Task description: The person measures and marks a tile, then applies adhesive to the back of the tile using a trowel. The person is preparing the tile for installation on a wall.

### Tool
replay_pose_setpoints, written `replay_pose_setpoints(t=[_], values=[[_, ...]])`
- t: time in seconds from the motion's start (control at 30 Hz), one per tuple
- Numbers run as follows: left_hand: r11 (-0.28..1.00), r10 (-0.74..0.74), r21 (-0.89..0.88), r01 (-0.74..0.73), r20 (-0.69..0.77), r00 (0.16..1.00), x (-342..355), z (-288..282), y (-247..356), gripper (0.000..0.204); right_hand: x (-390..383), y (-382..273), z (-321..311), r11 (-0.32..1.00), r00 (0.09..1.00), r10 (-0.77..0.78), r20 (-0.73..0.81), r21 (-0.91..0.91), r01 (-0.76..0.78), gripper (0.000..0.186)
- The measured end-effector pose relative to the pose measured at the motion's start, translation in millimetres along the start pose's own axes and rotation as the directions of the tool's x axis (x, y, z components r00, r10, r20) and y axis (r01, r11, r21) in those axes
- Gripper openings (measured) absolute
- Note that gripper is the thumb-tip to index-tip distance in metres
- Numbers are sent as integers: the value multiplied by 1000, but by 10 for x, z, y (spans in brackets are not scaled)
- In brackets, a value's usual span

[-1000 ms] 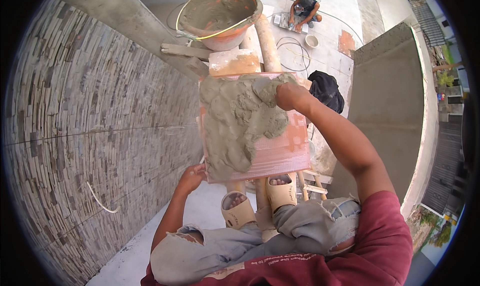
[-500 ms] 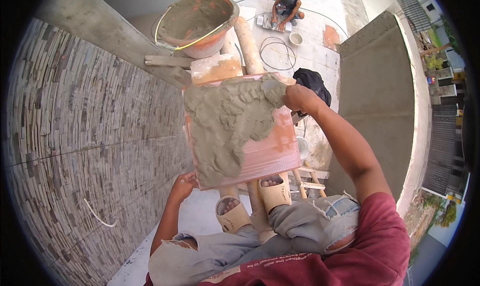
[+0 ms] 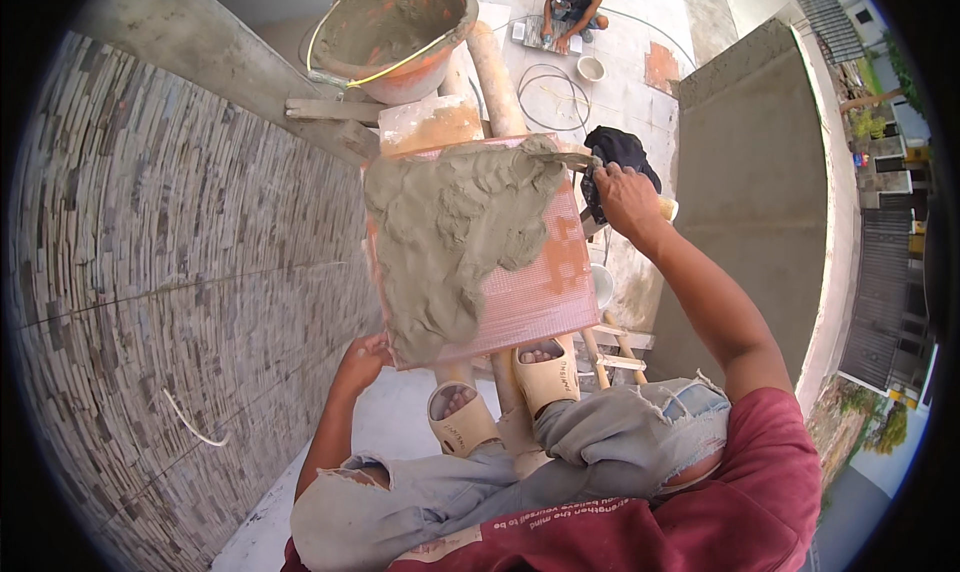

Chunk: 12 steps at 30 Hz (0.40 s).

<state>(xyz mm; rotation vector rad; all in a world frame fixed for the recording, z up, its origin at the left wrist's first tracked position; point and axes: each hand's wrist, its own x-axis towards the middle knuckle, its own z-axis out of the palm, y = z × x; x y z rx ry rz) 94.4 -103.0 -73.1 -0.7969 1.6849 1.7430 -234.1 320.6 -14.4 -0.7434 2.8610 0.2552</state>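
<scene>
A square tile (image 3: 535,297), its ribbed pinkish-red back facing up, lies in front of me above my sandalled feet. Thick grey mortar (image 3: 440,232) covers its left and far parts, leaving the near right part bare. My left hand (image 3: 362,362) grips the tile's near left corner, fingers closed at its edge. Beyond the far right corner, my right hand (image 3: 626,200) is closed around a trowel (image 3: 572,159). The trowel's blade is seen nearly edge-on at the mortar's far right end; its handle is mostly hidden by the hand.
A bucket (image 3: 412,84) of mortar with a yellow handle stands beyond the tile. Wooden poles (image 3: 497,77) form the perch beneath me. Stone-strip wall (image 3: 190,222) rises left, a plastered wall (image 3: 755,212) right. Far below, another person (image 3: 572,12) crouches near a small pail (image 3: 591,69).
My right hand has moved slightly right and turned, tilting the trowel from flat on the mortar to edge-on. My left hand keeps its hold on the tile corner.
</scene>
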Motion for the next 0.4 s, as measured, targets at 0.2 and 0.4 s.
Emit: replay_pose_setpoints(t=[0.2,0.4], values=[[987,-117,101,125,-75,990,52,-49,-100,32,45,35,134,999,993,29,-116,49,-23,19],[996,-57,75,56,19,998,-6,-61,0,42,-558,-61,367,981,969,-155,194,144,128,42]])
